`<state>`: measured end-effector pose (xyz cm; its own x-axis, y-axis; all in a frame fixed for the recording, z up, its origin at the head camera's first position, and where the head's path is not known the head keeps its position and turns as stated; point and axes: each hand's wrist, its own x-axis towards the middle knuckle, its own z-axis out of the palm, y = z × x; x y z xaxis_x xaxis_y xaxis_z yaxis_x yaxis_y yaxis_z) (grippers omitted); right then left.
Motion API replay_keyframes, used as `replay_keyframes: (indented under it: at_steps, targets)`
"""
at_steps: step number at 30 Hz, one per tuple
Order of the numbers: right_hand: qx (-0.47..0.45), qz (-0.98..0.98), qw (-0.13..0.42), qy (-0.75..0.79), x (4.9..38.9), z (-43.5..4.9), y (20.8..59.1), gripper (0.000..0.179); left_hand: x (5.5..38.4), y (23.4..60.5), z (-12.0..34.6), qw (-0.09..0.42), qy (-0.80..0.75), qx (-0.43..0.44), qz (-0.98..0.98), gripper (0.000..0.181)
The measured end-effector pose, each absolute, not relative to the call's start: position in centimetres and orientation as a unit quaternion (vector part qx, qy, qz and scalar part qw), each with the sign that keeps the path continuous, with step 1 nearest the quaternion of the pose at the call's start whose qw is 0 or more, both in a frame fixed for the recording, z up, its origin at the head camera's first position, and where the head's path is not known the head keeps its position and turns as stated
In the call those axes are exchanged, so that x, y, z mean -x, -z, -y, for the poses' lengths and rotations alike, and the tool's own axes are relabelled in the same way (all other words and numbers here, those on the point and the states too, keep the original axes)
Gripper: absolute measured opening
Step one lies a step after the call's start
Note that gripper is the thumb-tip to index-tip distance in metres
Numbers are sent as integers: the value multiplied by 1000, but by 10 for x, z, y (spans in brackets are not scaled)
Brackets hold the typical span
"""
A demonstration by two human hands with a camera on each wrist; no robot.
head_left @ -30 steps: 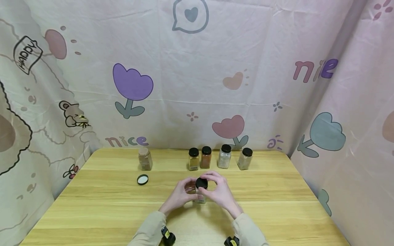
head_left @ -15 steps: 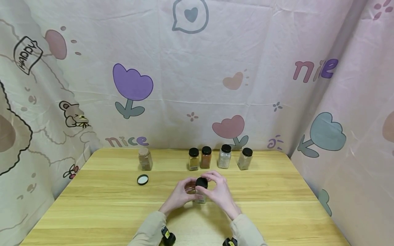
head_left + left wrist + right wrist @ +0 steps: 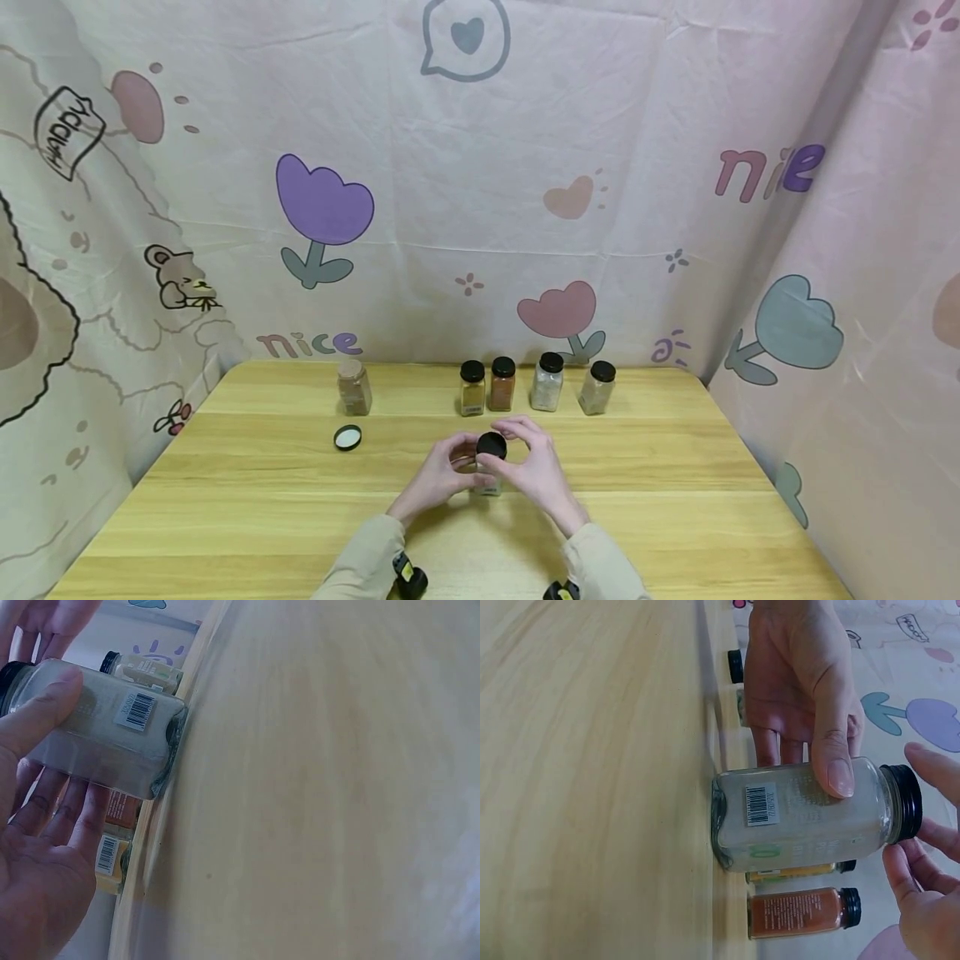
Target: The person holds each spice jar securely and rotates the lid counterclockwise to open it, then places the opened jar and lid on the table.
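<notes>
Left hand (image 3: 437,477) curled round the body of a squared clear-glass spice jar (image 3: 810,829), thumb on the near face, fingers behind. Right hand (image 3: 536,468) arched about its black screw lid (image 3: 907,804), thumb and fingers curled at the rim; whether every fingertip touches, I cannot tell. Jar sits between the two hands, upright.

Glass clear, contents pale greyish. White barcode sticker (image 3: 762,804) low on one face; faint lettering higher up, a touch of green print alongside. Lid on the neck.

Surface: light wooden table (image 3: 225,517), yellowish, grain running crosswise before the person. Beyond the hands, four black-capped jars: yellow (image 3: 472,398), orange-red (image 3: 502,393), white (image 3: 547,388), and pale greyish (image 3: 597,395), the last two further to the right. Off beyond the left hand, a brown-filled jar (image 3: 354,393) with a pale top; nearer, a loose black lid (image 3: 347,438), white inside showing.

Room: pale printed cloth (image 3: 442,142) hangs behind and at both sides, with tulips, hearts and "nice" lettering. Beige sleeves (image 3: 367,550) on both arms.
</notes>
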<state>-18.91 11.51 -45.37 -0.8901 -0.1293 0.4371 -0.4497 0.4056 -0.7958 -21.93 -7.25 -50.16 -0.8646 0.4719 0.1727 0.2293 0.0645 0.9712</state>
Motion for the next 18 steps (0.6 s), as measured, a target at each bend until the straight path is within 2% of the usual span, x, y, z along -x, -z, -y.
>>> replay_keyframes:
  at_steps: [8,18]
  targets:
    - [-182,828,185,-497,192,-112,456,34,219,501,72,92,-641,-246,-721,52]
    - [-228,803,163,-526,194,-116,458,29,218,501,73,87,-637,-249,-724,52]
